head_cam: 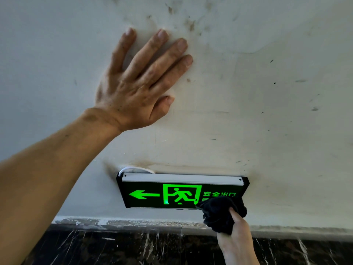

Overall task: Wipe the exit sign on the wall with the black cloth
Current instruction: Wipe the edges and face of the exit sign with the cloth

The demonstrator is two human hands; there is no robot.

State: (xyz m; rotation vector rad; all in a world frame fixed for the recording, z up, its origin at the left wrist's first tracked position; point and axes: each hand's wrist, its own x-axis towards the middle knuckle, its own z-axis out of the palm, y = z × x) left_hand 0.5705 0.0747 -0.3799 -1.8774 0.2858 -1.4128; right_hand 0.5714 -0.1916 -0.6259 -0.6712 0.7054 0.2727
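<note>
- Filling the lower left of the frame, the left forearm is reaching up to the left hand (133, 92), which is lying flat against the white wall (267, 83) in the upper middle, fingers spread and gripping nothing; it looks to be bracing the body.
- At the lower right, the right hand (236, 232) is closing its fingers around the bunched black cloth (219, 211), with a fingertip showing on top of the wad.
- That cloth is pressing on the lower right corner of the exit sign (162, 194), covering part of the lettering there.
- Sitting at the lower middle of the frame, the lit green sign is mounted just above a dark marbled skirting (133, 249), with a white cable (133, 169) looping out behind its upper left corner.
- Judging by its folds, the cloth is soft and light, so holding it bunched in the palm is giving a firm pad.
- Thin and rigid as it looks, the sign probably needs light, even pressure, keeping clear of the cable.
- Most of the face, arrow and running figure included, is lying uncovered to the left of the cloth.
</note>
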